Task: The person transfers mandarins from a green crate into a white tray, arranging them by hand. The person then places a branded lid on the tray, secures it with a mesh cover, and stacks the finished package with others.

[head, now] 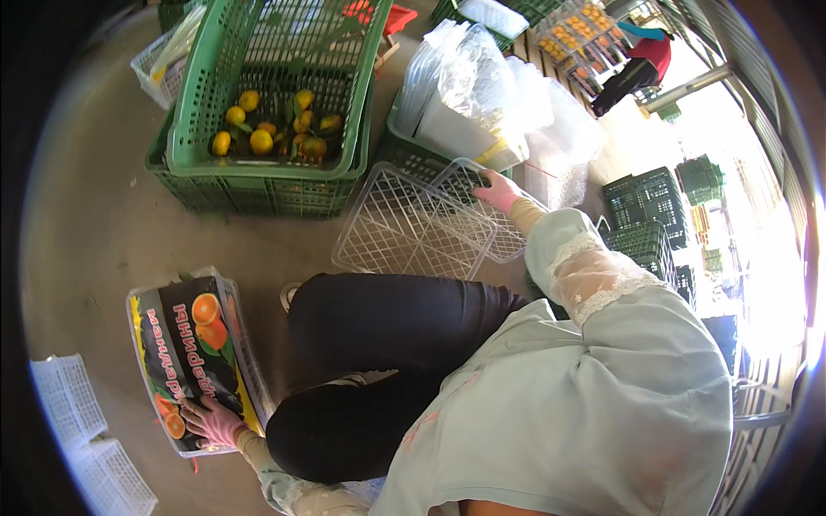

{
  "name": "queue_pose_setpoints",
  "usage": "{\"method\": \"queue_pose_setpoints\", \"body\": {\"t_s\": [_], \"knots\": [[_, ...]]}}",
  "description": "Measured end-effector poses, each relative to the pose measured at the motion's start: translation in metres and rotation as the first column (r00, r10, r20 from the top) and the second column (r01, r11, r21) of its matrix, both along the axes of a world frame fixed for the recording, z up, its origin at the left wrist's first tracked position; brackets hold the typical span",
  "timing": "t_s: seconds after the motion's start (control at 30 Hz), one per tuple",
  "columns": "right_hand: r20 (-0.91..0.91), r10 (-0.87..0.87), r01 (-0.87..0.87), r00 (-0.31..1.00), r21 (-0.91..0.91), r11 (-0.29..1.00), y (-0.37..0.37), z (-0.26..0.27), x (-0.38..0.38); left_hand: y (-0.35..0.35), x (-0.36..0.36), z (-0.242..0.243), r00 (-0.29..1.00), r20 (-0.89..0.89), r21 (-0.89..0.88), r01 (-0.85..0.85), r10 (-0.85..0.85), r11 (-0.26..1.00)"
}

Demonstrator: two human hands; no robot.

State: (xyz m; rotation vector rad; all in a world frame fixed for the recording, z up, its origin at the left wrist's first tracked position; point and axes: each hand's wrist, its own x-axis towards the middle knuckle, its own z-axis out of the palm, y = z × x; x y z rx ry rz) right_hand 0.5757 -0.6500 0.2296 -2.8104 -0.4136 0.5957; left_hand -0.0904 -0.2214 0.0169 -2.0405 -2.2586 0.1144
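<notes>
My left hand (213,422), in a pink glove, lies with fingers spread on a packed fruit crate (193,361). The crate has a black printed cover with pictures of oranges and lettering, and clear plastic shows around its edges. My right hand (500,192), also in a pink glove, grips the rim of a clear plastic lattice basket (506,238). Another clear lattice basket (413,226) overlaps it, between my legs and the green crates. Some fingers of the right hand are hidden behind the rim.
A green crate (258,166) holding several mandarins (261,142) stands on another green crate (258,200). Plastic bags (477,77) fill a container beside it. White baskets (71,400) lie at lower left. A person (639,64) bends near stacked fruit crates (577,32).
</notes>
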Motion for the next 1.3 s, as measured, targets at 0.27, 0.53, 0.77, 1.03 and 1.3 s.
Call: {"method": "queue_pose_setpoints", "body": {"t_s": [0.27, 0.53, 0.77, 1.03, 1.3], "knots": [[0.476, 0.224, -0.131, 0.85, -0.221, 0.966, 0.024, -0.031, 0.005, 0.018, 0.008, -0.024, 1.0, -0.011, 0.004, 0.009, -0.009, 1.0], [0.008, 0.288, -0.27, 0.958, -0.325, 0.906, -0.015, 0.036, 0.043, 0.012, -0.003, -0.025, 0.998, -0.06, 0.031, 0.017, -0.015, 0.999], [0.218, -0.108, 0.162, 0.97, -0.246, 0.956, -0.126, 0.335, 0.175, 0.015, 0.008, -0.017, 0.983, -0.167, -0.046, -0.084, 0.075, 0.995], [0.781, -0.548, -0.241, 0.299, 0.618, 0.748, -0.042, 0.42, 0.281, 0.011, 0.013, 0.0, 0.985, -0.154, -0.082, -0.089, 0.076, 0.993], [0.299, -0.736, -0.015, 0.607, 0.931, 0.366, 0.042, 0.073, 0.231, 0.013, 0.008, 0.0, 0.979, -0.193, -0.105, -0.09, 0.069, 0.99]]}}
